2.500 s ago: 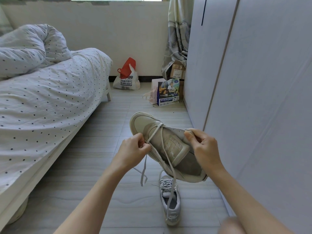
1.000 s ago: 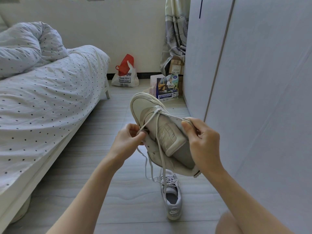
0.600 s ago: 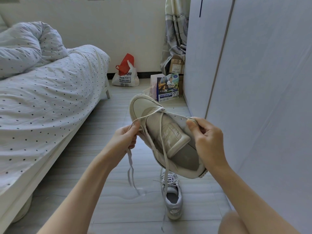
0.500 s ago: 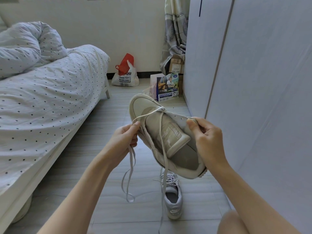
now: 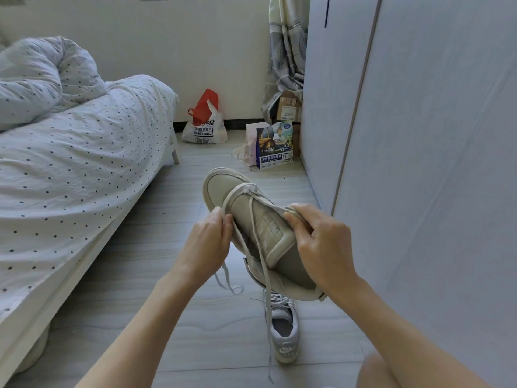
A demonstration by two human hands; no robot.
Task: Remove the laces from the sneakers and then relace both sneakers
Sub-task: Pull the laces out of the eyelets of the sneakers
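Observation:
I hold a beige sneaker [image 5: 221, 184] in the air, toe pointing away, tongue pulled out flat. Its pale lace [image 5: 263, 264] passes only through the eyelets nearest the toe. My left hand [image 5: 208, 240] pinches the left strand of the lace at the shoe's left edge; that strand hangs down in a loop below the hand. My right hand [image 5: 321, 242] grips the shoe's right eyelet flap. The other strand runs over the tongue and dangles toward the floor. A second sneaker [image 5: 284, 331], laced, stands on the floor under the held one.
A bed [image 5: 84, 169] with dotted bedding fills the left side. A white wardrobe [image 5: 419, 135] stands close on the right. A red and white plastic bag [image 5: 204, 121], a printed paper bag [image 5: 272, 145] and a cardboard box sit by the far wall.
My left hand has shifted its pinch on the left strand, which now hangs shorter below it. The shoe has sunk slightly. My right hand keeps its grip on the flap.

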